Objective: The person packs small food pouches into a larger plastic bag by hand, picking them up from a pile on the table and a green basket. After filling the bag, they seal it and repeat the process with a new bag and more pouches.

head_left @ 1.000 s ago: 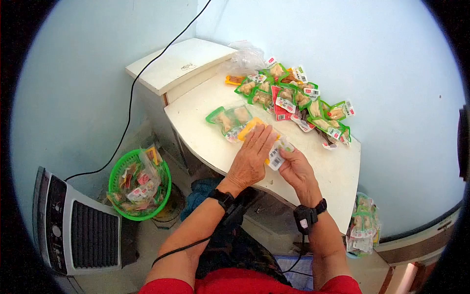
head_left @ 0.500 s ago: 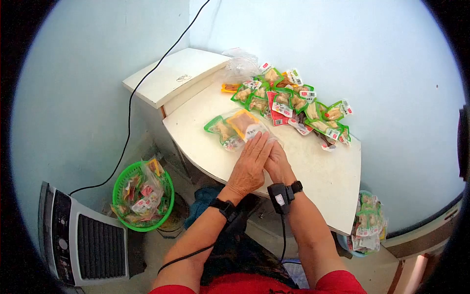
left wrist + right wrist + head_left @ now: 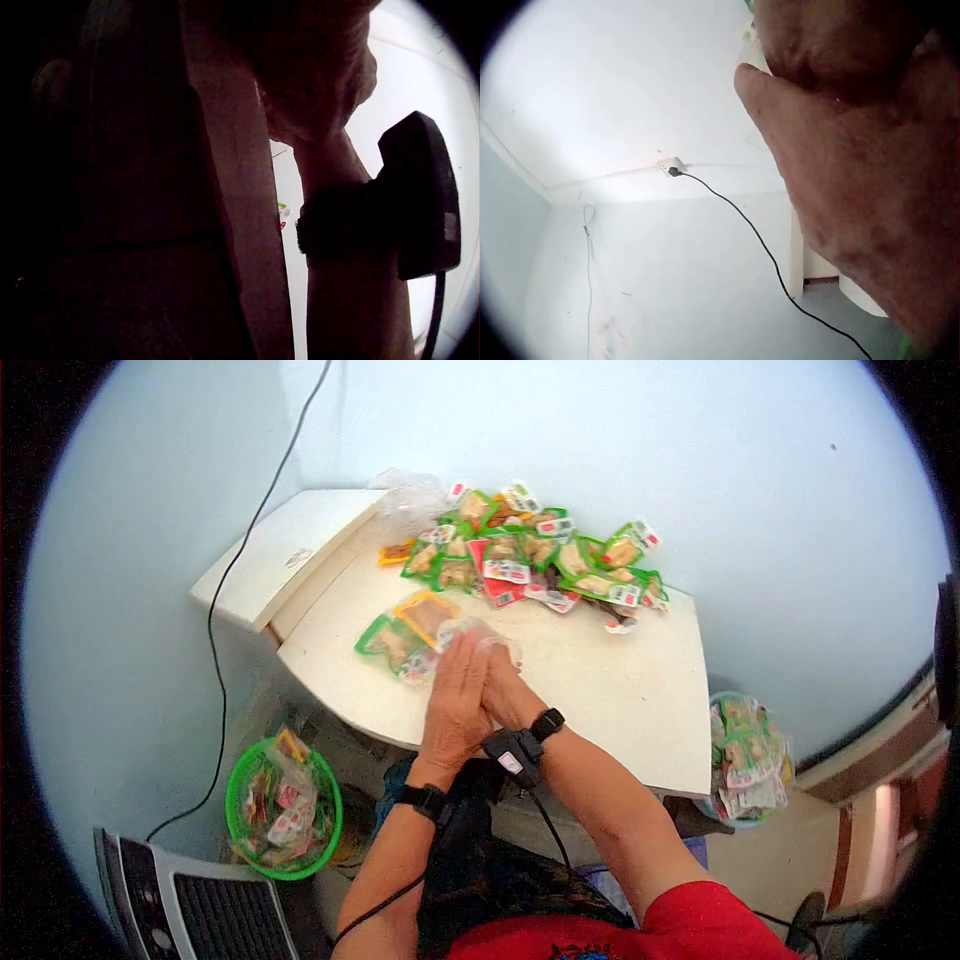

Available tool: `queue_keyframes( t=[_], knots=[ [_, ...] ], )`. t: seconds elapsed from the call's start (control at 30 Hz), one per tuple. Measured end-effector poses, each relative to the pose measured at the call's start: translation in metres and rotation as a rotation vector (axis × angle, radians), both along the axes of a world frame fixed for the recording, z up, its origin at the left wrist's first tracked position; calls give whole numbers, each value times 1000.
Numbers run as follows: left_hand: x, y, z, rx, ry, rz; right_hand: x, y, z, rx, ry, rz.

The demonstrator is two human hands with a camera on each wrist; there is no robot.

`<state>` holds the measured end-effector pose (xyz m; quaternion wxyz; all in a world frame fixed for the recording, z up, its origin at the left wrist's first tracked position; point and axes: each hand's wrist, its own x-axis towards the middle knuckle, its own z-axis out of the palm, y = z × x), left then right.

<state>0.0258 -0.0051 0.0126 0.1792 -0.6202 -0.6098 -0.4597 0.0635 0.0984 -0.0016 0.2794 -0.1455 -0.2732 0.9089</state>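
Observation:
In the head view my left hand (image 3: 458, 695) lies with straight fingers against my right hand (image 3: 508, 688), over the near end of a clear plastic bag (image 3: 511, 648). The right hand's fingers are largely hidden, and I cannot tell whether they grip the bag. Just beyond the fingertips is a yellow-edged food packet (image 3: 427, 614) with brown contents, its near end under the hands. It overlaps a green-edged packet (image 3: 385, 641) with pale contents. In the right wrist view the right hand (image 3: 855, 142) fills the right side. The left wrist view is very dark.
Several green, red and yellow packets (image 3: 540, 552) are heaped at the back of the white table (image 3: 600, 690), beside crumpled clear plastic (image 3: 412, 495). A green basket (image 3: 336, 815) of packets stands on the floor at left; a full tub (image 3: 748, 760) stands at right. A black cable (image 3: 213, 660) hangs along the wall.
The right hand has moved left from the packet's white end to beside the left hand. The yellow-edged packet has slid forward, out from under the left hand, over the green-edged packet. The head view has shifted.

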Motion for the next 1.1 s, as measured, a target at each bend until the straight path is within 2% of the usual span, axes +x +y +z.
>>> queue_keyframes(
  t=[0.07,0.17,0.27,0.37,0.47,0.53,0.6,0.63,0.7,0.73,0.93,1.03,1.1],
  knots=[
    [0,-1,2,-4,13,11,-13,11,-11,22,77,17],
    [4,-3,6,-27,1,5,-2,5,9,-3,34,25],
    [4,-3,6,-37,3,11,6,-4,23,99,-56,-103],
    [2,-4,4,-48,0,-10,34,1,23,403,-260,-53],
    [2,-4,3,-72,22,4,83,15,67,449,-413,-9],
    [3,-5,6,-89,21,5,108,45,85,465,-500,-131],
    [4,-6,7,-95,21,7,134,89,89,608,-628,-369],
    [5,-7,8,-94,24,8,144,105,88,648,-697,-573],
    [4,-6,9,-91,26,9,167,145,76,699,-806,-770],
    [3,-6,9,-94,22,7,174,149,83,747,-981,-787],
    [4,-7,10,-104,34,17,179,195,59,557,-1037,-686],
    [5,-7,9,-112,38,27,172,206,47,595,-849,-717],
    [5,-7,8,-110,36,25,174,232,32,781,-1078,-625]
  ],
)
